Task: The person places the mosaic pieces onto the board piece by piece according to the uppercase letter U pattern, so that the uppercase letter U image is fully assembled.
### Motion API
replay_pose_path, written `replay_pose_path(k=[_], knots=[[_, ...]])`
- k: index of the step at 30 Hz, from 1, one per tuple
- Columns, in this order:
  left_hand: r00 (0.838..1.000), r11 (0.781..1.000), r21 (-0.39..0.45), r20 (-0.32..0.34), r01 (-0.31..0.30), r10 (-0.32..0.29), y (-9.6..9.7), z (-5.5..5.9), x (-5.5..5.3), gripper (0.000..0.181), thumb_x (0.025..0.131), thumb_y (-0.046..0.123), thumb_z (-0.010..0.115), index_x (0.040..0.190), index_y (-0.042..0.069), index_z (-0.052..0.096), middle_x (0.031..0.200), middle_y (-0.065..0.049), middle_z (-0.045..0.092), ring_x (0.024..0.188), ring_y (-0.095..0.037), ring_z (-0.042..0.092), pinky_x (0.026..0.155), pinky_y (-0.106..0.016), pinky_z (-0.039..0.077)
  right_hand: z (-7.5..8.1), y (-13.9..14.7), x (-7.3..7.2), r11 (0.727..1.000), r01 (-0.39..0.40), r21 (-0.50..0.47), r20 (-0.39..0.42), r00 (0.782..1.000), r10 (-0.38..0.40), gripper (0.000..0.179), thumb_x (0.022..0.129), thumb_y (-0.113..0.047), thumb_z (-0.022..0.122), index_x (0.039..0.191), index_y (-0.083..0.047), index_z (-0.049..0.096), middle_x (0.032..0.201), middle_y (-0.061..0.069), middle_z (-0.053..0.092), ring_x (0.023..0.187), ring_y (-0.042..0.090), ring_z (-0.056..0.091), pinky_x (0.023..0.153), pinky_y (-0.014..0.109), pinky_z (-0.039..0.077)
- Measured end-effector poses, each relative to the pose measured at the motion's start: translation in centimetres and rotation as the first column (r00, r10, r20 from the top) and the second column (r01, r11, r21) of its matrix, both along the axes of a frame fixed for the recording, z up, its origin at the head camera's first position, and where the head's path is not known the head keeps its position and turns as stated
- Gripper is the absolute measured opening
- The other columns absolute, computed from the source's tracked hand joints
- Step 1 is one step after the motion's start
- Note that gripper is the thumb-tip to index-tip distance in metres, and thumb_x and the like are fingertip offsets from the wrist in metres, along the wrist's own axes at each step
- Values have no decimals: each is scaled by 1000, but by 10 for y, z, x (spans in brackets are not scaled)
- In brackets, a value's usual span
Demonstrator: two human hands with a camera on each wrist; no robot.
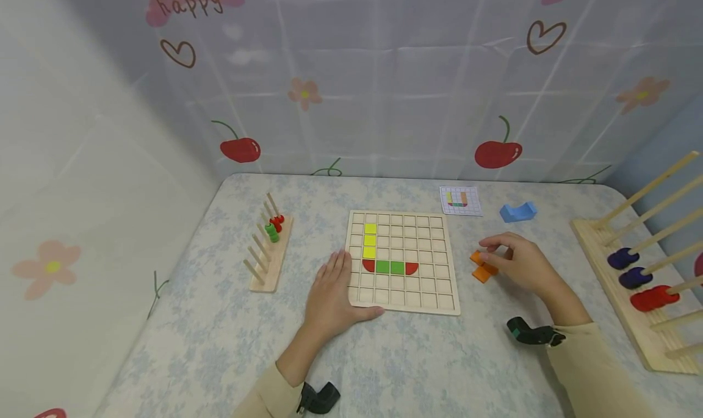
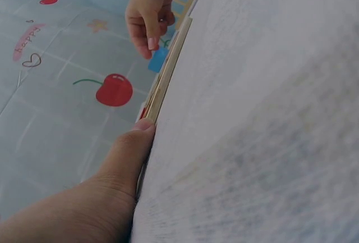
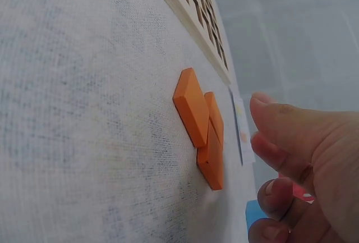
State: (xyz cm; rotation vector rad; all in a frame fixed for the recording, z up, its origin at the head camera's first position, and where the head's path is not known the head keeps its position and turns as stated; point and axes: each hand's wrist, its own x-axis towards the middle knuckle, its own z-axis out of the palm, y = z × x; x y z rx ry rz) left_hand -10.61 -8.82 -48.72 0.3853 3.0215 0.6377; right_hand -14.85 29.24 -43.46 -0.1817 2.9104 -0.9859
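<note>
The left hand was flat and spread, its fingers along the near left side of the wooden grid board and its thumb at the board's near edge. The right hand was found just above three orange blocks, its thumb and forefinger apart and its other fingers loosely bent. The right wrist view showed a gap between that hand and the blocks, and nothing in its grasp. The blocks lay close together on the patterned cloth, between the right hand and the board.

Set in the board, beyond the left thumb, were three yellow squares in a column and, below them, two green squares between two red rounded pieces. Beyond the right hand lay a printed card and a blue holder. A small peg rack stood left of the left hand; a larger peg rack stood right of the right.
</note>
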Motion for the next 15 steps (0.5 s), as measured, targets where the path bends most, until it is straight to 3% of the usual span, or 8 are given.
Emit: replay_pose_path(k=[15], knots=[[1000,1000,1,4,-1,1,0,0,-1,134,65,85,65,159,5,13,167,-8,13,156,-23,10,126,-44,15,-6,-1,-5,999,-4,37,14,1000,4,36,92,-27,72,118,-3,69,110,14,66,93,24,54,76,32,46]])
